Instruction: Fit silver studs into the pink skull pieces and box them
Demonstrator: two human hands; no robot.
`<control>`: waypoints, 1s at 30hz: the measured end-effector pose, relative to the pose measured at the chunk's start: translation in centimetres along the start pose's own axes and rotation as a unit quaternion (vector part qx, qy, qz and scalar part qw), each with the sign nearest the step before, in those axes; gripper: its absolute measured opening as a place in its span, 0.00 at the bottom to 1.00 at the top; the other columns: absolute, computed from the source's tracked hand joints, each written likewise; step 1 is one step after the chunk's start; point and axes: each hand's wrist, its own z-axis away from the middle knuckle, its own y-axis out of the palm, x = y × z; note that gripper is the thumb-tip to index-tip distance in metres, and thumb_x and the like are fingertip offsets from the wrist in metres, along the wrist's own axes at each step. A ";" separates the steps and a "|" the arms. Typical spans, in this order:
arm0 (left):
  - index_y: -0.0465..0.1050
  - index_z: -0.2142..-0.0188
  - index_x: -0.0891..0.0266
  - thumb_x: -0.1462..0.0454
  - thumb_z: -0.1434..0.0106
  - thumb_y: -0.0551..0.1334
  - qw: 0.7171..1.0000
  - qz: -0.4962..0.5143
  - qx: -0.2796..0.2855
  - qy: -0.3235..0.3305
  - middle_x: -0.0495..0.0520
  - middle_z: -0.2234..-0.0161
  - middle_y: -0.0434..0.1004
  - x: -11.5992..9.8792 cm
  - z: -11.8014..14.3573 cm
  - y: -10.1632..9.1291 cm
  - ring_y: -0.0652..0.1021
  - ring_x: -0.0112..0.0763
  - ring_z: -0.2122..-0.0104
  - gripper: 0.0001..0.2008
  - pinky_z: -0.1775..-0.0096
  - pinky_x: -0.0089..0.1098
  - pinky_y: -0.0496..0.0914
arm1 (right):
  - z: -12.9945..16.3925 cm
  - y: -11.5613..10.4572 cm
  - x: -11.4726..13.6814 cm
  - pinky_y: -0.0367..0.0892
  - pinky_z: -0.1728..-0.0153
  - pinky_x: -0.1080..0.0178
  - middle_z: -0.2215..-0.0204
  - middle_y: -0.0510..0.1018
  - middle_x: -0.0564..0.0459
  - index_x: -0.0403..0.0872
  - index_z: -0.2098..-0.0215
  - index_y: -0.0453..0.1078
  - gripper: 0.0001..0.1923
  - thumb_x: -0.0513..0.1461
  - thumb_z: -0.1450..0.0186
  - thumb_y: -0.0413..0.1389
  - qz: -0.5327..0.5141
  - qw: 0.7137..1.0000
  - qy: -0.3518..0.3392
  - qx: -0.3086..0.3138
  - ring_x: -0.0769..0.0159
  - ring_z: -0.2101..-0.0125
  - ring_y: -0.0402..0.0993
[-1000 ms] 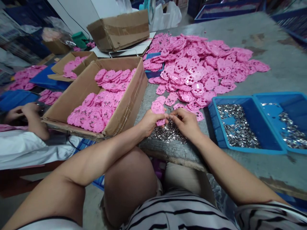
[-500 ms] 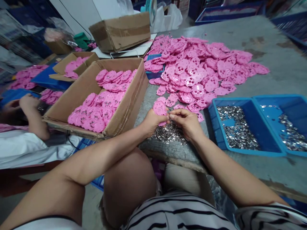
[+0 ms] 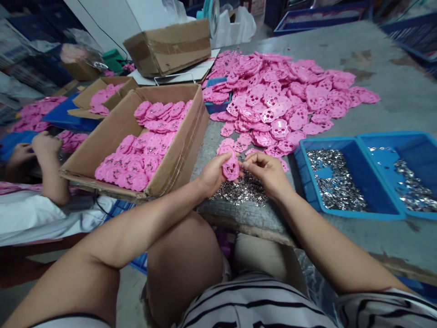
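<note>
My left hand (image 3: 214,174) is closed on a flat pink plastic piece (image 3: 231,167) with dark spots or holes in its lower part. Close by on the right, my right hand (image 3: 264,171) has its thumb and fingertips pinched together beside that piece; whatever lies between them is too small to name. Under both hands spreads a loose heap of small shiny metal parts (image 3: 239,193) at the table's near edge. Just beyond my fingers, a large pile of similar pink pieces (image 3: 273,100) covers the middle of the table.
To the left stands an open cardboard box (image 3: 184,146) with pink pieces in rows. Two blue bins (image 3: 367,216) of metal parts sit at right. A small blue tray (image 3: 218,107) and another cardboard box (image 3: 170,48) are farther back. A co-worker's hand (image 3: 46,146) is at far left.
The pink piece in my left hand has turned, so its spotted part now shows where a plainer face showed before. My right hand stays pinched beside it.
</note>
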 end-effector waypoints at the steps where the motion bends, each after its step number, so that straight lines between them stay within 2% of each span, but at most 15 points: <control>1: 0.70 0.57 0.66 0.63 0.35 0.55 1.000 0.019 0.003 -0.009 0.55 0.72 0.78 -0.1 0.0 0.1 0.78 0.31 0.74 0.11 0.74 0.29 0.72 | 0.1 0.2 -0.1 0.65 0.61 0.59 0.73 0.72 0.54 0.49 0.80 0.67 0.11 0.44 0.46 0.62 -0.012 1.000 -0.006 -0.005 0.64 0.68 0.68; 5: 0.70 0.48 0.67 0.66 0.32 0.50 0.997 0.082 0.018 -0.001 0.58 0.65 0.81 -0.2 0.2 0.5 0.80 0.34 0.62 0.17 0.58 0.34 0.75 | 0.4 0.7 -0.4 0.65 0.52 0.54 0.63 0.73 0.51 0.48 0.80 0.69 0.10 0.43 0.48 0.64 -0.031 0.998 -0.009 -0.049 0.61 0.59 0.71; 9: 0.67 0.43 0.63 0.68 0.31 0.51 0.992 0.107 0.055 0.019 0.57 0.60 0.81 -0.1 0.4 0.8 0.80 0.33 0.56 0.18 0.50 0.35 0.72 | 0.4 0.7 -0.7 0.64 0.49 0.51 0.59 0.73 0.50 0.48 0.80 0.69 0.10 0.42 0.47 0.65 -0.050 0.995 0.003 -0.082 0.60 0.55 0.72; 14: 0.64 0.40 0.57 0.68 0.34 0.57 0.991 0.108 0.073 0.035 0.55 0.54 0.79 0.1 0.5 1.0 0.78 0.31 0.52 0.22 0.48 0.34 0.71 | 0.4 0.7 -0.6 0.62 0.47 0.50 0.60 0.75 0.50 0.48 0.80 0.69 0.09 0.40 0.45 0.63 -0.021 0.996 -0.011 -0.080 0.58 0.52 0.70; 18: 0.62 0.39 0.55 0.67 0.33 0.58 0.990 0.105 0.078 0.044 0.54 0.51 0.78 0.2 0.6 1.3 0.77 0.32 0.50 0.23 0.47 0.35 0.71 | 0.5 0.8 -0.4 0.61 0.46 0.51 0.60 0.76 0.49 0.49 0.81 0.69 0.09 0.39 0.46 0.62 -0.024 0.995 -0.016 -0.092 0.58 0.52 0.68; 24: 0.62 0.39 0.54 0.68 0.33 0.58 0.987 0.117 0.100 0.052 0.53 0.52 0.78 0.3 0.7 1.6 0.77 0.29 0.50 0.23 0.47 0.32 0.70 | 0.6 0.9 -0.2 0.60 0.47 0.51 0.59 0.75 0.49 0.48 0.82 0.68 0.13 0.43 0.46 0.64 -0.029 0.995 -0.010 -0.098 0.57 0.53 0.68; 30: 0.61 0.39 0.56 0.67 0.33 0.58 0.986 0.132 0.093 0.051 0.54 0.53 0.78 0.1 0.8 1.9 0.77 0.31 0.50 0.23 0.47 0.33 0.70 | 0.6 1.0 -0.3 0.61 0.48 0.50 0.59 0.75 0.49 0.48 0.82 0.68 0.13 0.43 0.45 0.64 -0.045 0.994 -0.017 -0.102 0.57 0.53 0.69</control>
